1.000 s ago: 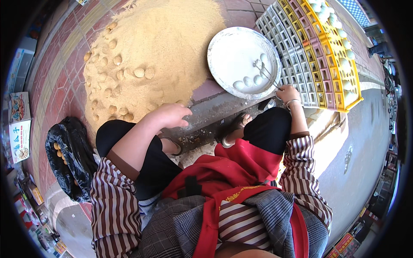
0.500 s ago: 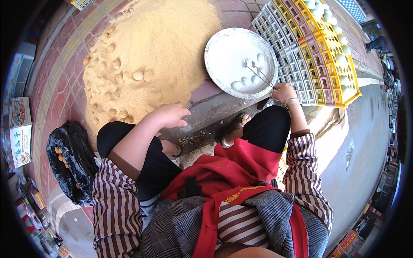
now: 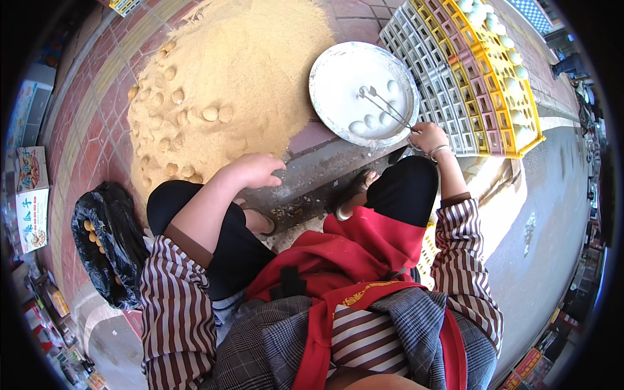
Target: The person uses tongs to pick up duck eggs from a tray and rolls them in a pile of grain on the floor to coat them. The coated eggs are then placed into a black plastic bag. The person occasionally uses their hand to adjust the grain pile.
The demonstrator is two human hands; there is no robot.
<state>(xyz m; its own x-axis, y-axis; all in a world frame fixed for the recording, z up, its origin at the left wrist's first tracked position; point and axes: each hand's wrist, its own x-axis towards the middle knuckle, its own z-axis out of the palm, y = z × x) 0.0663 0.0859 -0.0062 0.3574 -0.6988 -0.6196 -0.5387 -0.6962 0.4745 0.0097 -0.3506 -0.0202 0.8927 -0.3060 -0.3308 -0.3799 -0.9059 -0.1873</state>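
Observation:
My right hand (image 3: 429, 137) is closed on the handle end of thin metal tongs (image 3: 388, 110) with small rounded tips. The tips reach over a round metal basin (image 3: 321, 107) of whitish paste, apart from one another. Several pale eggs (image 3: 371, 121) lie partly sunk in the paste, most of them near the front rim. Over my left knee hangs my left hand (image 3: 257, 170), empty, its fingers loosely bent and apart. Beyond it spreads a wide heap of tan, grainy powder (image 3: 240, 71), with several coated eggs (image 3: 210, 114) on its left side.
Right of the basin stand stacked plastic egg crates (image 3: 455, 78), white, pink and yellow, with pale eggs (image 3: 511, 57) on top. A black plastic bag (image 3: 107, 240) holding round brownish things lies at left. A kerb (image 3: 312, 162) runs before my feet.
The tongs' tips have moved left over the paste and the egg by them has come clear. My left hand has hardly moved.

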